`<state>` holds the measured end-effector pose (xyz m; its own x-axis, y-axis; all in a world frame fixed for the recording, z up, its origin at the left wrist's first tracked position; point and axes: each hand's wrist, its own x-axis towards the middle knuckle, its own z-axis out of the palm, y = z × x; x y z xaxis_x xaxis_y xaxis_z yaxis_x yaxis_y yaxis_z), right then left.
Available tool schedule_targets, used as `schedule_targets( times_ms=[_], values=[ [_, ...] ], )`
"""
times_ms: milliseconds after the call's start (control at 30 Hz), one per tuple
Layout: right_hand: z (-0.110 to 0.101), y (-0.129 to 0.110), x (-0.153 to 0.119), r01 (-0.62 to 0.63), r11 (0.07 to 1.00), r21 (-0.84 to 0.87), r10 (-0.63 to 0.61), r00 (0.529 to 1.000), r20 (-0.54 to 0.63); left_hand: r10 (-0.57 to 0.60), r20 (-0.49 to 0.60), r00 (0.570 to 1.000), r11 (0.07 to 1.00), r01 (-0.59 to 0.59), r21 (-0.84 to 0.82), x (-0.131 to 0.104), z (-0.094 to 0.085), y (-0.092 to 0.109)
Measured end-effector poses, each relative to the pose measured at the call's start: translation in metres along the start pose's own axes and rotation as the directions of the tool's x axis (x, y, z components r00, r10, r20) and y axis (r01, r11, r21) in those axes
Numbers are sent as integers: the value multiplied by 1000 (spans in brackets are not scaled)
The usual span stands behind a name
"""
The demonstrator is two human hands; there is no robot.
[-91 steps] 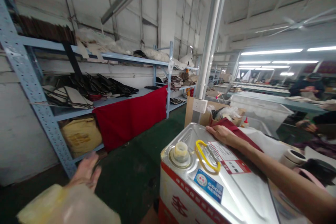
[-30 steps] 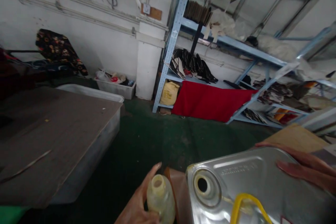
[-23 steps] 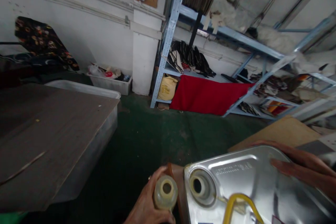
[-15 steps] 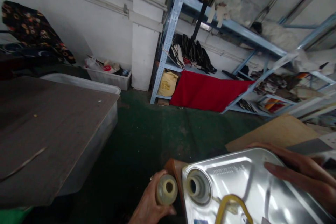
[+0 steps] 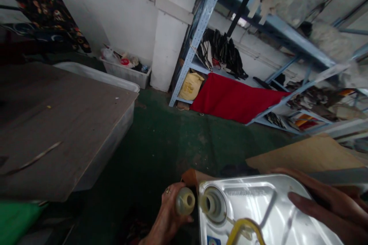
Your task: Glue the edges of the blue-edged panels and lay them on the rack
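My left hand (image 5: pixel 169 210) is wrapped round a translucent bottle (image 5: pixel 184 201), whose open mouth faces up toward me. Just to its right is a shiny metal can (image 5: pixel 276 214) with a round open spout (image 5: pixel 209 203) at its corner and a yellow handle (image 5: pixel 244 229) on top. The bottle's mouth and the spout are side by side, apart from each other. My right hand (image 5: pixel 327 203) grips the can's far right edge, thumb on the top face and fingers over the side. The can's lower part is out of view.
A brown board (image 5: pixel 57 122) lies over a translucent plastic bin (image 5: pixel 106 153) at left. Blue metal shelving (image 5: pixel 198 30) with a red cloth (image 5: pixel 235 97) stands ahead. A tan board (image 5: pixel 304 153) is beyond the can. Green floor (image 5: pixel 166 141) lies between.
The can has tilted a little toward the left, and the bottle has come slightly closer to the spout. My view has turned slightly, so the surroundings shift. Both hands keep their holds.
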<state>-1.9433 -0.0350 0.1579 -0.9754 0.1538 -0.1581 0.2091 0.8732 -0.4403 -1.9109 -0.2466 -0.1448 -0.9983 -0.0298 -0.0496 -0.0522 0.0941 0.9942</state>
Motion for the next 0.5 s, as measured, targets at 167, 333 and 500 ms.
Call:
schedule_targets(
  times_ms=[167, 333, 500],
  values=[
    [9, -3, 0, 23, 999, -25, -22, 1000, 12, -23, 26, 999, 1000, 23, 0, -1, -11, 9],
    [8, 18, 8, 43, 996, -84, -43, 999, -1, 10, 76, 997, 999, -13, 36, 0, -16, 11],
    [3, 35, 20, 84, 987, -135, -56, 978, 201, 58, 54, 997, 996, -61, 59, 0, -14, 4]
  ],
)
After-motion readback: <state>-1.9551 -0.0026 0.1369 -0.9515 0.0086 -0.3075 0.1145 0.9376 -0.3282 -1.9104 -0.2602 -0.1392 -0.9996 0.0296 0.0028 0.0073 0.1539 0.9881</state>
